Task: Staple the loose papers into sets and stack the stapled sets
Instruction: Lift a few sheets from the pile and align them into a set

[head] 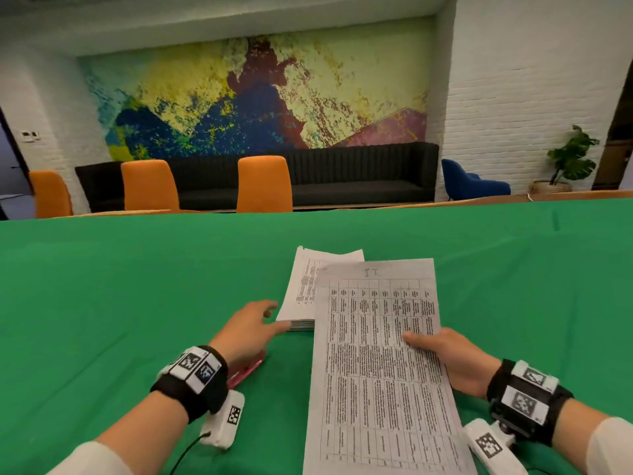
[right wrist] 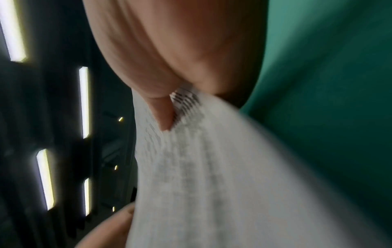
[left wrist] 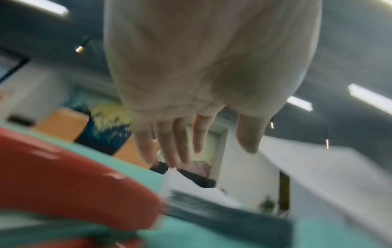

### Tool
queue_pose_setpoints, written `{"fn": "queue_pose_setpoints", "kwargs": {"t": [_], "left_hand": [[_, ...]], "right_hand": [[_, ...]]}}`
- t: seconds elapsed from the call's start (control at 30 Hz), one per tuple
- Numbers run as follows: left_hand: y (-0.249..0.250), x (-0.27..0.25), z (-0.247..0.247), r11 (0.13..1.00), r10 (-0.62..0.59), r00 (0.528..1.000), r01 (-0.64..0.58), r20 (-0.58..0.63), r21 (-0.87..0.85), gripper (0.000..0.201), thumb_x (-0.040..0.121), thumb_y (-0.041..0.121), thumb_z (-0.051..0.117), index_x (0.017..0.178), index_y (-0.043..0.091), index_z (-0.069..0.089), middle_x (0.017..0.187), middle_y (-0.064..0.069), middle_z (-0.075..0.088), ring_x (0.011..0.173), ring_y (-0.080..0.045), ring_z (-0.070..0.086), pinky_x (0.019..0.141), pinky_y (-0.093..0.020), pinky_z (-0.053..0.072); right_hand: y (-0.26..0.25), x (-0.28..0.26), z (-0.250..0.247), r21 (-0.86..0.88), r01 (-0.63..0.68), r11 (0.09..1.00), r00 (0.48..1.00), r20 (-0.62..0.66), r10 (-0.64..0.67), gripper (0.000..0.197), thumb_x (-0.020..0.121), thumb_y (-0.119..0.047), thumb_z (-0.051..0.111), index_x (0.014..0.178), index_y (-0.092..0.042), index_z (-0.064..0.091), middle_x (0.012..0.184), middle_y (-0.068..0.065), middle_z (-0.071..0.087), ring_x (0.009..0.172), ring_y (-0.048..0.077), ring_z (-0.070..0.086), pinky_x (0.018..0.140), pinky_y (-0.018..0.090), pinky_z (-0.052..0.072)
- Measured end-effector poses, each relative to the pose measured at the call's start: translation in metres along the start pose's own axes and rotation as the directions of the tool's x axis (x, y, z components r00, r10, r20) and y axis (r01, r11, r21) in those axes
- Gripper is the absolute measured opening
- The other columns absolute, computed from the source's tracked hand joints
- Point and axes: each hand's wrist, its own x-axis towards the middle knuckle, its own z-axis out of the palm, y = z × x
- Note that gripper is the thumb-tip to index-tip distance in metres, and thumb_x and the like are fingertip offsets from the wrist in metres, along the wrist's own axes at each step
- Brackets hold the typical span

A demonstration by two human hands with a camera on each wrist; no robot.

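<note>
Room: I see a lounge with a painted mural [head: 253, 97] across the upper centre of the head view, a black sofa [head: 342, 176] beneath it, three orange chairs [head: 263, 183] in front of that, a blue armchair [head: 472, 183] and a potted plant [head: 568, 159] at the right edge.
Surface: a green tablecloth [head: 120, 286] fills the lower half of the frame.
Held papers: a printed set of papers [head: 380, 365] with a table of text, running from lower centre up to the middle of the frame; its far end overlaps the pile behind it.
Right hand: my right hand [head: 448, 358] grips the right edge of that set, thumb on top, fingers hidden under the sheet. The right wrist view, blurred, shows paper pinched against the palm.
Paper pile: a thick stack of papers [head: 308, 289] lies flat on the cloth at centre, just left of the held set.
Left hand: my left hand [head: 250, 327] reaches to the pile's near left corner, fingers straight and slightly spread, fingertips at its edge. I cannot tell whether they touch it.
Stapler: a red stapler [head: 246, 371] lies on the cloth under my left wrist, lower centre-left, mostly hidden.
</note>
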Motion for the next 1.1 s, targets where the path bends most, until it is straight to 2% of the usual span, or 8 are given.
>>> {"fn": "queue_pose_setpoints", "kwargs": {"t": [0.07,0.17,0.4,0.57,0.73,0.83,0.93,1.1], "left_hand": [[0.021,-0.007,0.005,0.906,0.021,0.991,0.037,0.132,-0.422,0.048,0.102,0.041,0.063,0.145,0.024,0.052,0.133,0.0,0.068,0.115,-0.014,0.067,0.101,-0.038,0.052],[0.042,-0.017,0.019,0.754,0.074,0.964,0.112,0.254,-0.647,0.034,0.105,0.019,0.06,0.138,0.021,0.055,0.124,0.0,0.075,0.109,-0.019,0.074,0.092,-0.039,0.059],[0.066,0.027,0.0,0.731,-0.081,0.991,-0.011,-0.103,-0.683,0.041,0.098,-0.007,0.041,0.125,0.019,0.058,0.122,0.0,0.067,0.111,-0.024,0.064,0.097,-0.044,0.052],[0.051,0.115,-0.019,0.82,-0.182,0.975,0.08,-0.125,-0.567,0.038,0.099,-0.007,0.039,0.13,0.005,0.057,0.124,-0.012,0.064,0.106,-0.032,0.062,0.093,-0.043,0.052],[0.029,0.171,-0.004,0.949,-0.212,0.975,0.189,-0.067,-0.251,0.013,0.101,-0.002,0.046,0.1,-0.005,0.058,0.103,-0.016,0.063,0.09,-0.031,0.06,0.08,-0.039,0.048],[0.026,0.177,0.008,0.98,-0.194,0.981,0.195,-0.027,0.045,0.036,0.106,0.004,0.045,0.07,0.007,0.043,0.075,-0.005,0.046,0.063,-0.017,0.043,0.066,-0.032,0.039],[0.021,0.182,0.014,0.968,-0.215,0.976,0.216,-0.021,0.127,0.035,0.103,0.008,0.053,0.069,0.012,0.044,0.072,-0.003,0.046,0.073,-0.023,0.05,0.067,-0.031,0.044],[0.015,0.181,0.02,0.96,-0.221,0.974,0.21,0.045,0.183,0.033,0.104,0.01,0.052,0.071,0.01,0.045,0.077,-0.007,0.051,0.065,-0.02,0.049,0.061,-0.032,0.041]], "right_hand": [[-0.016,0.007,0.007,0.044,0.017,0.999,1.0,0.007,-0.018,0.042,0.096,-0.017,0.062,0.129,0.009,0.06,0.12,0.028,0.071,0.098,0.039,0.074,0.088,0.046,0.062],[-0.055,0.031,0.02,0.097,0.089,0.991,0.996,-0.027,-0.087,0.032,0.104,-0.015,0.056,0.13,0.002,0.062,0.124,0.023,0.072,0.104,0.037,0.073,0.091,0.05,0.061],[-0.122,0.087,0.052,-0.091,0.133,0.987,0.984,-0.104,-0.143,0.032,0.098,-0.015,0.068,0.127,-0.002,0.063,0.12,0.02,0.074,0.112,0.04,0.071,0.1,0.057,0.055],[-0.12,0.116,0.059,-0.39,0.036,0.92,0.98,-0.166,-0.109,0.035,0.091,-0.01,0.076,0.121,0.001,0.064,0.109,0.015,0.078,0.098,0.034,0.076,0.065,0.037,0.062],[-0.103,0.148,0.048,-0.477,-0.026,0.879,0.951,-0.282,-0.125,0.032,0.084,-0.01,0.084,0.109,0.001,0.068,0.112,0.018,0.073,0.096,0.035,0.073,0.054,0.031,0.059],[-0.092,0.162,0.042,-0.545,-0.094,0.833,0.945,-0.312,-0.098,0.026,0.082,-0.014,0.087,0.085,-0.008,0.062,0.095,0.011,0.068,0.078,0.03,0.068,0.058,0.034,0.061],[-0.079,0.174,0.039,-0.631,-0.151,0.761,0.95,-0.306,-0.066,0.03,0.08,-0.019,0.089,0.086,0.0,0.067,0.09,0.014,0.074,0.074,0.029,0.072,0.069,0.045,0.066],[-0.068,0.172,0.036,-0.651,-0.175,0.739,0.947,-0.317,-0.054,0.03,0.079,-0.018,0.089,0.077,-0.004,0.063,0.058,0.006,0.065,0.048,0.019,0.06,0.06,0.034,0.06]]}}
